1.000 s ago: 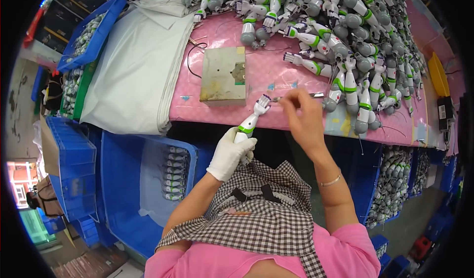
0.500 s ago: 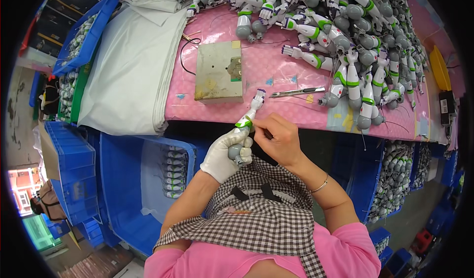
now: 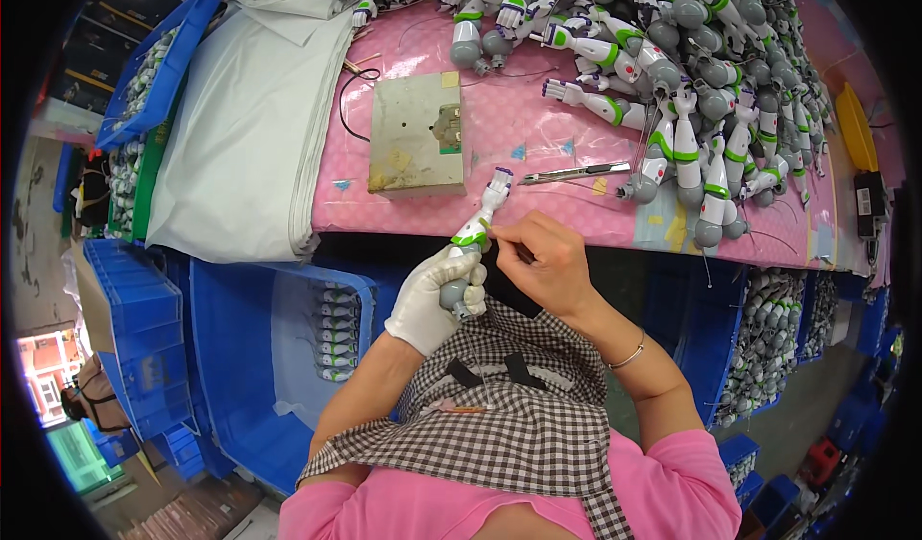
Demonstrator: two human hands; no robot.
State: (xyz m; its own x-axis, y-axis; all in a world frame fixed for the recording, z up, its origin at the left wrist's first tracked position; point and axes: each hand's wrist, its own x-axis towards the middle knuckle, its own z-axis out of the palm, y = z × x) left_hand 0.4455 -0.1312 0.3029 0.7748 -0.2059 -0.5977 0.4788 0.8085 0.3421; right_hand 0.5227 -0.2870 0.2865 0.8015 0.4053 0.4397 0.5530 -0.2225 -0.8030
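A white toy arm (image 3: 483, 216) with green trim, a grey ball-shaped end and a small hand with purple-tipped fingers stands tilted before me, toy hand pointing away. My left hand (image 3: 423, 300), in a white glove, is wrapped round its grey lower part. Bare and pinched, my right hand (image 3: 549, 264) touches or nearly touches the toy arm's right side by the green band. Whatever those fingertips hold, if anything, is too small to make out. Just beyond, a utility knife (image 3: 574, 173) lies on the pink-covered table (image 3: 351, 209).
A worn metal box (image 3: 416, 137) stands beyond my hands, with white sheeting (image 3: 245, 146) to its left. Many more toy arms (image 3: 687, 151) are heaped at right. Below the table edge, a blue bin (image 3: 240, 367) holds rows of them, and another blue bin (image 3: 759, 348) is heaped full.
The view has shifted slightly, so the table things appear a little farther left. Both hands keep nearly the same hold and place at the toy arm.
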